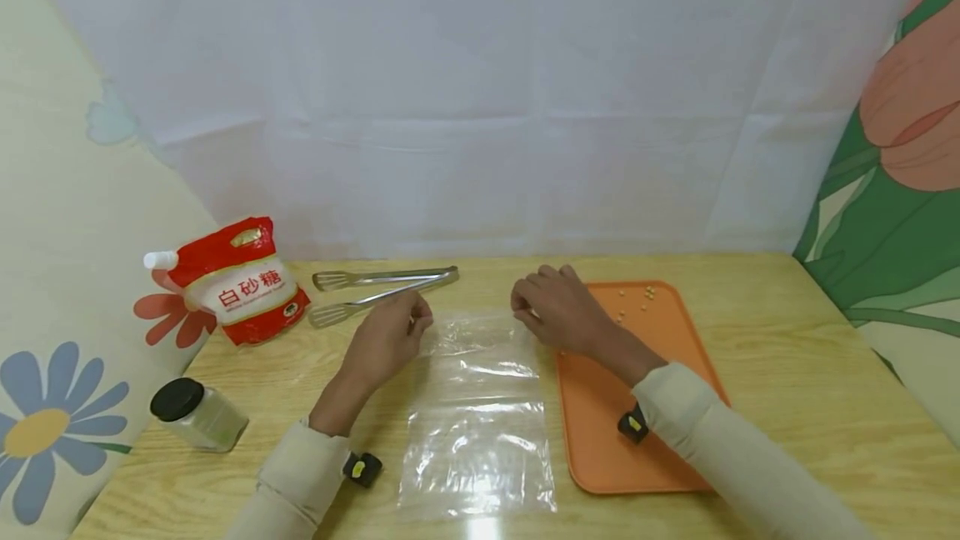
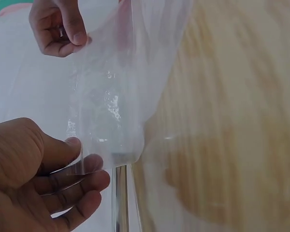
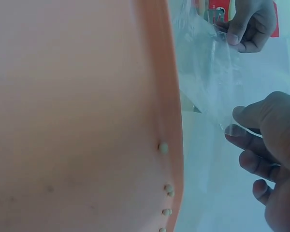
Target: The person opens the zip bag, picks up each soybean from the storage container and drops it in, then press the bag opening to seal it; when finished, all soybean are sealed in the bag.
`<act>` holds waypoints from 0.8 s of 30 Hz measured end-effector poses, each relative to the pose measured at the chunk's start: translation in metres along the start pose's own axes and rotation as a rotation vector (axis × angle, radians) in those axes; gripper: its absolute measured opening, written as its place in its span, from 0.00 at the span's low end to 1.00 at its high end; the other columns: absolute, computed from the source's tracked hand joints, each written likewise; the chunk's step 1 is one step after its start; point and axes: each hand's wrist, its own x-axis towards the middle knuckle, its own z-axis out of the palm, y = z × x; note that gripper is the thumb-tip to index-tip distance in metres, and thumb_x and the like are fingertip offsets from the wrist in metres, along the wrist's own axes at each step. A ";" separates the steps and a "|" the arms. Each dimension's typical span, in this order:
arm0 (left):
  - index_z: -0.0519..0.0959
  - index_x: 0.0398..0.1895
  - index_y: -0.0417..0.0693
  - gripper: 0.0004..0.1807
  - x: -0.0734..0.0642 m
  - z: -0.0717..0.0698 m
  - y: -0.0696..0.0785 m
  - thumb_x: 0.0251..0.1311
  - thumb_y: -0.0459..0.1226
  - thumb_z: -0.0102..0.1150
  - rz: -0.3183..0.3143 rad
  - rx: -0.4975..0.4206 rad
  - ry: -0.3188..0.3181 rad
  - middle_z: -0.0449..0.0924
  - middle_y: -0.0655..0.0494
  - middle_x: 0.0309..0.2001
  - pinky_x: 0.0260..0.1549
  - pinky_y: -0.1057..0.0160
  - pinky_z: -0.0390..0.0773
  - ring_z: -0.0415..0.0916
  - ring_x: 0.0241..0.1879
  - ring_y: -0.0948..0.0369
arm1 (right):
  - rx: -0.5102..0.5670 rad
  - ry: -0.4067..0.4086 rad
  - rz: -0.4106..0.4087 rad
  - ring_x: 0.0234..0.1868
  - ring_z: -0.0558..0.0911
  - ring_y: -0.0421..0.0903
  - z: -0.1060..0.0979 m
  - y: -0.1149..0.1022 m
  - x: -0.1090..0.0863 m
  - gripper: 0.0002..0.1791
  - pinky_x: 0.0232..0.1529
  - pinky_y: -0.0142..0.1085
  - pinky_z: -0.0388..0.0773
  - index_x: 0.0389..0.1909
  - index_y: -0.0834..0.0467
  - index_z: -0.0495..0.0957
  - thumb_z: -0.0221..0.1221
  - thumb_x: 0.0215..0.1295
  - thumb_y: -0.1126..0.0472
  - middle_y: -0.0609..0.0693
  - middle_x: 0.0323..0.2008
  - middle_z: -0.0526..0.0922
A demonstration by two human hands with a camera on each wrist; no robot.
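Note:
A clear, flat plastic bag (image 1: 480, 415) stretches between the two hands, its near part lying over the wooden table. My left hand (image 1: 381, 342) pinches one upper corner; in the left wrist view its thumb and forefinger grip the film (image 2: 106, 101). The opposite corner is pinched by my right hand (image 1: 561, 308), whose other fingers curl loosely. Seen from the right wrist, the bag (image 3: 208, 72) hangs between both hands, beside an orange tray (image 3: 157, 72). No contents show inside the bag.
Metal tongs (image 1: 375, 277) lie behind the left hand. To the left stand a red and white sugar pouch (image 1: 251, 286) with a white spout and a black-lidded jar (image 1: 213, 419), tilted in view. Several small pale round pieces (image 1: 649, 293) sit on the tray's far end, under the right forearm.

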 end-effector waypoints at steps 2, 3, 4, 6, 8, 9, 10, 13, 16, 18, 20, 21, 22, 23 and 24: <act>0.78 0.37 0.45 0.04 0.000 0.000 0.002 0.65 0.31 0.64 0.006 -0.001 0.000 0.81 0.52 0.35 0.24 0.61 0.72 0.70 0.25 0.63 | 0.019 0.002 0.002 0.38 0.73 0.41 0.000 0.000 -0.001 0.04 0.41 0.40 0.63 0.40 0.48 0.79 0.65 0.69 0.55 0.39 0.35 0.80; 0.78 0.37 0.45 0.04 0.000 0.000 0.002 0.65 0.31 0.64 0.012 -0.001 0.000 0.81 0.52 0.35 0.24 0.61 0.72 0.70 0.25 0.63 | 0.030 0.007 0.000 0.39 0.73 0.42 0.001 -0.001 -0.001 0.05 0.41 0.41 0.64 0.40 0.48 0.79 0.65 0.68 0.55 0.39 0.35 0.80; 0.78 0.37 0.45 0.04 -0.001 0.000 0.003 0.65 0.31 0.64 0.020 -0.001 0.001 0.81 0.52 0.36 0.24 0.61 0.72 0.70 0.24 0.63 | 0.040 0.012 -0.003 0.39 0.74 0.42 0.001 -0.001 -0.001 0.05 0.42 0.41 0.64 0.41 0.48 0.80 0.66 0.68 0.56 0.39 0.35 0.81; 0.78 0.37 0.44 0.04 -0.001 -0.001 0.004 0.66 0.30 0.64 0.034 0.004 0.002 0.81 0.52 0.36 0.24 0.61 0.73 0.70 0.24 0.63 | 0.053 0.021 -0.010 0.40 0.75 0.42 0.001 -0.002 -0.001 0.05 0.43 0.42 0.65 0.42 0.48 0.80 0.66 0.68 0.56 0.39 0.36 0.81; 0.78 0.37 0.45 0.04 -0.001 -0.001 0.004 0.66 0.30 0.63 0.046 0.013 0.002 0.81 0.52 0.36 0.24 0.61 0.73 0.70 0.24 0.63 | 0.060 0.026 -0.016 0.40 0.76 0.41 0.002 -0.004 0.000 0.06 0.43 0.42 0.66 0.42 0.48 0.80 0.66 0.68 0.56 0.39 0.36 0.81; 0.77 0.37 0.45 0.03 -0.001 -0.002 0.005 0.66 0.31 0.63 0.049 0.020 0.001 0.81 0.52 0.36 0.24 0.61 0.73 0.70 0.24 0.63 | 0.059 0.028 -0.018 0.40 0.76 0.41 0.002 -0.004 0.000 0.06 0.43 0.42 0.66 0.42 0.48 0.80 0.66 0.68 0.55 0.39 0.36 0.81; 0.77 0.37 0.45 0.03 -0.001 -0.002 0.005 0.67 0.31 0.63 0.050 0.025 -0.001 0.81 0.53 0.36 0.24 0.62 0.73 0.70 0.24 0.63 | 0.062 0.029 -0.021 0.40 0.76 0.41 0.002 -0.006 0.001 0.06 0.44 0.42 0.66 0.43 0.48 0.80 0.66 0.68 0.56 0.39 0.36 0.81; 0.77 0.37 0.47 0.03 0.000 -0.004 0.007 0.67 0.33 0.63 0.049 0.033 -0.007 0.81 0.54 0.36 0.23 0.62 0.73 0.70 0.24 0.64 | 0.076 0.040 -0.032 0.40 0.77 0.41 0.002 -0.010 0.004 0.07 0.45 0.43 0.67 0.45 0.48 0.81 0.66 0.68 0.56 0.39 0.37 0.82; 0.77 0.37 0.47 0.04 0.000 -0.006 0.009 0.67 0.33 0.63 0.048 0.028 -0.013 0.81 0.55 0.35 0.23 0.62 0.73 0.70 0.23 0.64 | 0.081 0.047 -0.047 0.40 0.77 0.41 0.003 -0.014 0.007 0.08 0.45 0.42 0.68 0.46 0.48 0.81 0.66 0.68 0.57 0.40 0.37 0.83; 0.77 0.36 0.47 0.04 0.000 -0.007 0.011 0.67 0.33 0.64 0.046 0.022 -0.018 0.81 0.55 0.35 0.23 0.62 0.73 0.70 0.24 0.64 | 0.076 0.049 -0.054 0.40 0.77 0.40 0.005 -0.016 0.008 0.08 0.44 0.41 0.68 0.46 0.48 0.81 0.66 0.68 0.57 0.39 0.37 0.83; 0.77 0.36 0.47 0.05 0.000 -0.008 0.013 0.67 0.33 0.64 0.043 0.017 -0.026 0.80 0.55 0.34 0.24 0.62 0.73 0.70 0.24 0.64 | 0.069 0.050 -0.056 0.40 0.77 0.39 0.006 -0.017 0.009 0.08 0.44 0.40 0.68 0.45 0.48 0.81 0.66 0.68 0.57 0.39 0.37 0.82; 0.77 0.36 0.48 0.05 -0.001 -0.009 0.013 0.67 0.33 0.64 0.040 0.017 -0.030 0.80 0.55 0.34 0.24 0.62 0.73 0.70 0.24 0.64 | 0.069 0.050 -0.056 0.39 0.77 0.39 0.006 -0.018 0.009 0.08 0.44 0.40 0.68 0.45 0.48 0.80 0.66 0.68 0.57 0.39 0.37 0.82; 0.76 0.36 0.48 0.05 -0.001 -0.009 0.014 0.67 0.33 0.64 0.039 0.017 -0.033 0.80 0.55 0.34 0.24 0.62 0.73 0.70 0.24 0.64 | 0.066 0.051 -0.056 0.39 0.77 0.39 0.007 -0.019 0.010 0.07 0.44 0.40 0.69 0.44 0.48 0.80 0.66 0.68 0.57 0.39 0.37 0.82; 0.76 0.36 0.48 0.05 -0.001 -0.010 0.014 0.67 0.33 0.64 0.036 0.018 -0.038 0.79 0.56 0.34 0.24 0.62 0.73 0.70 0.24 0.64 | 0.066 0.053 -0.055 0.39 0.77 0.39 0.007 -0.019 0.010 0.07 0.43 0.40 0.69 0.43 0.48 0.80 0.66 0.67 0.57 0.39 0.36 0.82; 0.76 0.36 0.48 0.05 -0.001 -0.010 0.014 0.67 0.33 0.64 0.035 0.019 -0.041 0.79 0.56 0.33 0.24 0.62 0.73 0.70 0.24 0.63 | 0.065 0.053 -0.054 0.39 0.77 0.39 0.007 -0.020 0.010 0.07 0.43 0.40 0.70 0.43 0.48 0.80 0.67 0.67 0.57 0.39 0.36 0.81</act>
